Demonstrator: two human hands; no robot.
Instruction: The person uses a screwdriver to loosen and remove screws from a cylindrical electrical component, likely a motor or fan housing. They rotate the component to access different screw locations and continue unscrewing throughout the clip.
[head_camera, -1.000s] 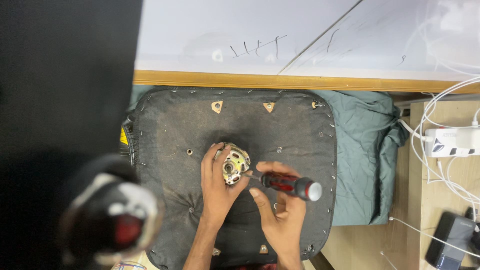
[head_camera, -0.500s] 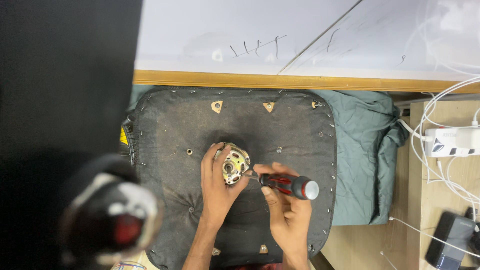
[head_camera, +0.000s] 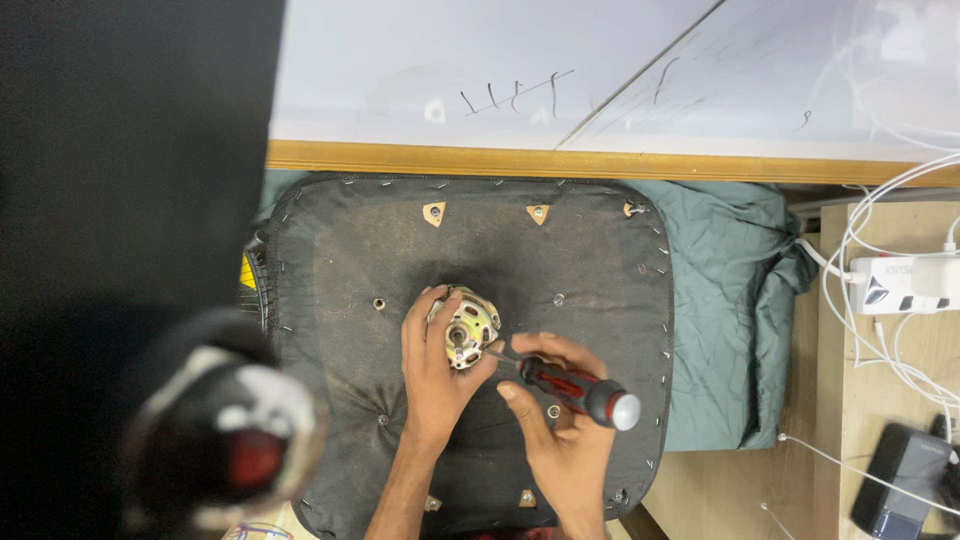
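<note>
A small round electric motor (head_camera: 467, 328) with a metal face stands on a black upturned seat base (head_camera: 340, 260). My left hand (head_camera: 432, 370) wraps around the motor from its left and lower side. My right hand (head_camera: 560, 430) grips a screwdriver (head_camera: 575, 388) with a red and black handle and a silver cap. The shaft of the screwdriver points up and left, and its tip meets the motor's face near the lower right.
A blurred dark round object (head_camera: 225, 430) looms close at the lower left. A green cloth (head_camera: 730, 290) lies under the seat base. A white power strip (head_camera: 905, 283) with white cables and a dark adapter (head_camera: 900, 490) sit at the right. A white board with a wooden edge (head_camera: 560, 160) lies behind.
My right hand has shifted slightly on the screwdriver, whose handle now tilts lower to the right. My left hand stays on the motor.
</note>
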